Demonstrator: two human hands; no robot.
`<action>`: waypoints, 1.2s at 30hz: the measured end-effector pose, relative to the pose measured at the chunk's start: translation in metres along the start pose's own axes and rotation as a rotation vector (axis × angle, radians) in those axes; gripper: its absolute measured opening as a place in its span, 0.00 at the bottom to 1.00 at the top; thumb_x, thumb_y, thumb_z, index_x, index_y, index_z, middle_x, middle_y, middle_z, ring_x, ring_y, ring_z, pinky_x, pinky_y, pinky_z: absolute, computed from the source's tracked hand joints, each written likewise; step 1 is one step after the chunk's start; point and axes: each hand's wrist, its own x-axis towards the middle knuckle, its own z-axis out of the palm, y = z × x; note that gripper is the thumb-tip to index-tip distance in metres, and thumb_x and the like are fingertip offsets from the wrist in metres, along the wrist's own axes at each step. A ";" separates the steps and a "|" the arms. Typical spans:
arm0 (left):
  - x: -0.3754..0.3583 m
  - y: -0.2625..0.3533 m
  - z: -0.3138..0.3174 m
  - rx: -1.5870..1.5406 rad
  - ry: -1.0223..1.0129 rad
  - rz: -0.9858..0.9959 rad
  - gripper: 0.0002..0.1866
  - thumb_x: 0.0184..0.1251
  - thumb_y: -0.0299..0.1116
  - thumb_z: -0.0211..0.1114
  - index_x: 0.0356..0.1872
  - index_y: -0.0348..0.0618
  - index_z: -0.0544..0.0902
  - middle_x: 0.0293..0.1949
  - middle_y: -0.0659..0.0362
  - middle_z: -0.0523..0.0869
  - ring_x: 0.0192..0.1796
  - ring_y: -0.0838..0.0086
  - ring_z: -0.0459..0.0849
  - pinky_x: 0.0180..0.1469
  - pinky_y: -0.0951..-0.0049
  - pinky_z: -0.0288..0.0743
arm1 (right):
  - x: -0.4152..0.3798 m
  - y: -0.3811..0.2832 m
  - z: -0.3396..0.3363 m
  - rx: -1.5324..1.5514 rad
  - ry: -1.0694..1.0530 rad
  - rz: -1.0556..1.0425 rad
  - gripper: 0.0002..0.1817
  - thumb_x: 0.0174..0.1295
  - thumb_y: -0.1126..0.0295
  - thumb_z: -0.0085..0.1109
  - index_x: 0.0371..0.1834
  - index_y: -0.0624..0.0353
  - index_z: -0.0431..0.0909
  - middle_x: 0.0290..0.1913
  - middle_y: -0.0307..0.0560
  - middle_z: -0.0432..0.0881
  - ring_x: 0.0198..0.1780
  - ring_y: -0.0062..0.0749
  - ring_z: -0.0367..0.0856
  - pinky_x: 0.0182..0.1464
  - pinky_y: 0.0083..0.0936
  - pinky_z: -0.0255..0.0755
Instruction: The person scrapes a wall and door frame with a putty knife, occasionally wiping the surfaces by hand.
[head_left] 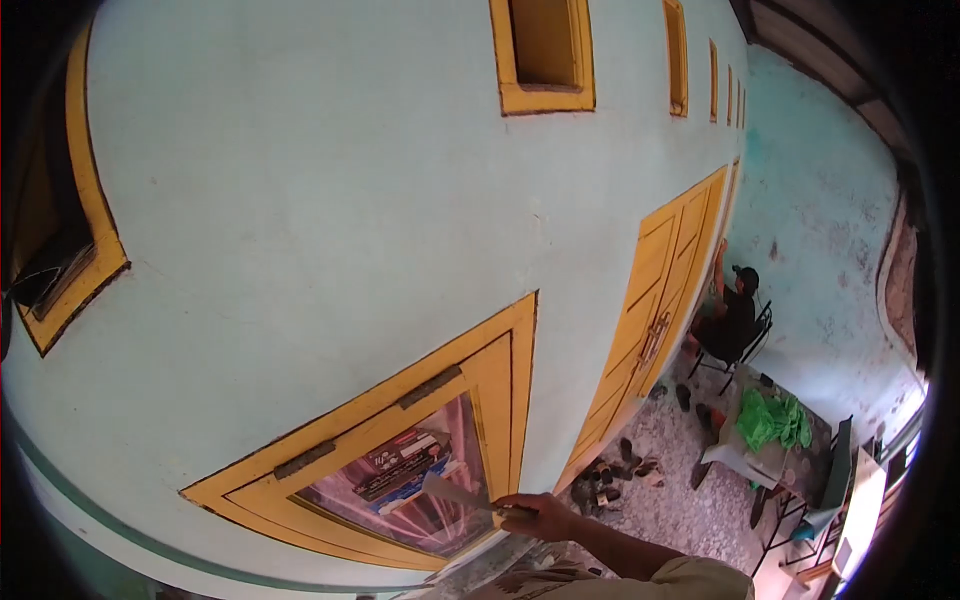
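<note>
Scraper at the yellow window frame

The right hand (540,515) is clenched tight round the scraper (460,494), blade flat against the window (400,480) glass; the left hand is out of sight.

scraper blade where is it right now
In the head view the scraper is low and centre, held in the person's hand, its blade against the lower right of the yellow-framed window.

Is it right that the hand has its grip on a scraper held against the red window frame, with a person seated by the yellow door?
Not quite. In the head view the window frame is yellow, not red. The hand does grip the scraper, and a person sits by the yellow door.
</note>
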 end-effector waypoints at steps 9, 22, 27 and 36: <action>0.069 0.373 -0.124 0.059 0.500 1.162 0.15 0.53 0.22 0.65 0.44 0.36 0.81 0.56 0.41 0.77 0.61 0.41 0.75 0.59 0.46 0.72 | -0.005 -0.073 -0.034 0.439 0.481 -0.156 0.17 0.70 0.76 0.52 0.61 0.64 0.75 0.35 0.37 0.78 0.32 0.17 0.73 0.34 0.17 0.67; 0.132 0.412 -0.070 0.502 0.561 1.040 0.35 0.63 0.50 0.65 0.65 0.35 0.73 0.70 0.42 0.68 0.71 0.47 0.67 0.71 0.34 0.47 | 0.088 -0.155 -0.106 -0.517 0.859 -0.807 0.22 0.58 0.80 0.61 0.58 0.61 0.78 0.34 0.49 0.79 0.34 0.39 0.77 0.33 0.29 0.74; 0.131 0.414 -0.071 0.508 0.535 1.016 0.38 0.60 0.52 0.66 0.65 0.35 0.72 0.69 0.42 0.69 0.69 0.46 0.68 0.70 0.33 0.49 | 0.124 -0.199 -0.108 -0.566 0.890 -0.907 0.25 0.57 0.81 0.62 0.60 0.57 0.77 0.29 0.46 0.77 0.27 0.35 0.76 0.26 0.28 0.72; 0.107 0.422 -0.082 0.367 0.374 0.950 0.37 0.59 0.43 0.69 0.68 0.36 0.69 0.71 0.46 0.66 0.70 0.48 0.68 0.70 0.34 0.51 | 0.154 -0.196 -0.104 -0.469 0.891 -0.967 0.23 0.59 0.81 0.61 0.60 0.59 0.78 0.29 0.46 0.79 0.27 0.36 0.75 0.27 0.29 0.71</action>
